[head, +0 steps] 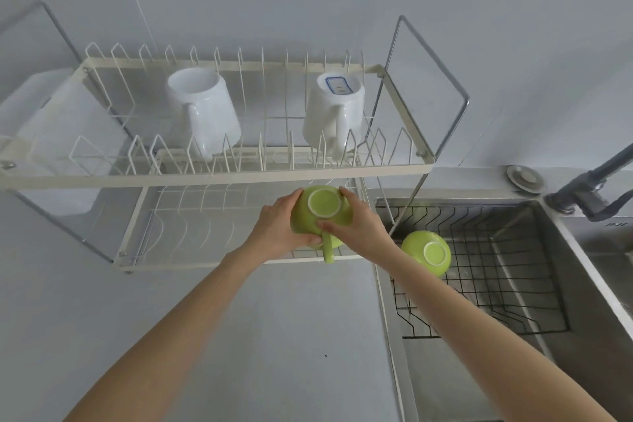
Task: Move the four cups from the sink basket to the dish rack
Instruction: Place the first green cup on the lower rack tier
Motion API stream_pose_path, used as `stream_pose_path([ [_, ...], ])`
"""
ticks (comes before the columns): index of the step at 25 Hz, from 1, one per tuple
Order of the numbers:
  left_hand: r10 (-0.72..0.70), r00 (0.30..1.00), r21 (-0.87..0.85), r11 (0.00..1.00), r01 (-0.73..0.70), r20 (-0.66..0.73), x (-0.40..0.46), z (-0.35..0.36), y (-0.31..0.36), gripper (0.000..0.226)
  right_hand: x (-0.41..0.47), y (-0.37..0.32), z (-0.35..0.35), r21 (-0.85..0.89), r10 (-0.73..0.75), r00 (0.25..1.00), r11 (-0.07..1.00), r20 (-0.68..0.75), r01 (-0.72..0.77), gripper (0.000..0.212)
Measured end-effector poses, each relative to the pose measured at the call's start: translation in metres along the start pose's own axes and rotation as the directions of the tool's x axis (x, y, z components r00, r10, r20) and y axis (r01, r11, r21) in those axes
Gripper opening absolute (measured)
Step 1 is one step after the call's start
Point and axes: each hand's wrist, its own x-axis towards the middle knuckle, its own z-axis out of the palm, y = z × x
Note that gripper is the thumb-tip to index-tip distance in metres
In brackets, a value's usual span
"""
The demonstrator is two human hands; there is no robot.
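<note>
A green cup (322,205) is upside down, its handle pointing toward me, over the right end of the dish rack's lower shelf (212,260). My left hand (277,226) grips its left side and my right hand (359,223) its right side. A second green cup (426,252) lies upside down in the black wire sink basket (496,284), just right of my right forearm. Two white cups (205,106) (334,113) stand inverted on the cream rack's upper shelf (219,173).
The steel sink (582,336) holds the basket at the right, with a grey faucet (589,185) and a round drain cap (525,178) behind it. A white board (51,120) leans at the rack's left end. Grey countertop (257,336) lies in front of the rack.
</note>
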Motion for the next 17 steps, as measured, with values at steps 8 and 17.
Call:
stream_pose_path([
  [8, -0.032, 0.999, 0.050, 0.998, 0.031, 0.027, 0.022, 0.005, -0.012, 0.091, 0.017, 0.008, 0.005, -0.046, -0.029, 1.000, 0.999, 0.008, 0.029, 0.075],
  [17, -0.073, 0.991, 0.163, 0.985, 0.054, 0.109, 0.023, 0.002, -0.010, 0.101, 0.012, 0.009, 0.009, -0.078, -0.040, 0.999, 0.996, 0.024, 0.042, 0.076],
])
